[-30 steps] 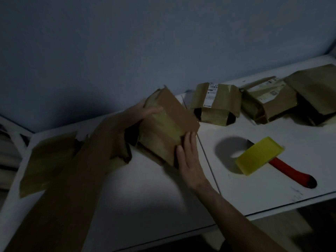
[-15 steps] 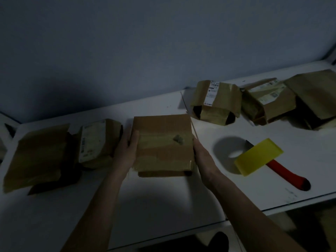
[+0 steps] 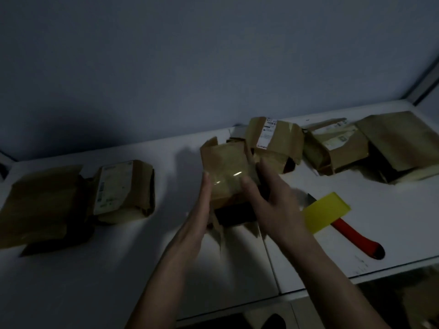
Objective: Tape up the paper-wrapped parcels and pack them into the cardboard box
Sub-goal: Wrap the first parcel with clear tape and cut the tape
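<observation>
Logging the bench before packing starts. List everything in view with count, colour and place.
held parcel: one, brown paper, centre, lifted between both hands
labelled parcels: two, brown, one far left, one behind the held parcel
other wrapped parcels: about three, brown, one far left, two far right
tape dispenser: one, yellow guard, red handle, right of centre
table: one, white
hands: left hand flat against the parcel's side; right hand gripping it

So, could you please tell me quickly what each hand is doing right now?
Left hand: straight fingers pressed flat against the parcel.
Right hand: grips the parcel's right side, thumb in front.
</observation>
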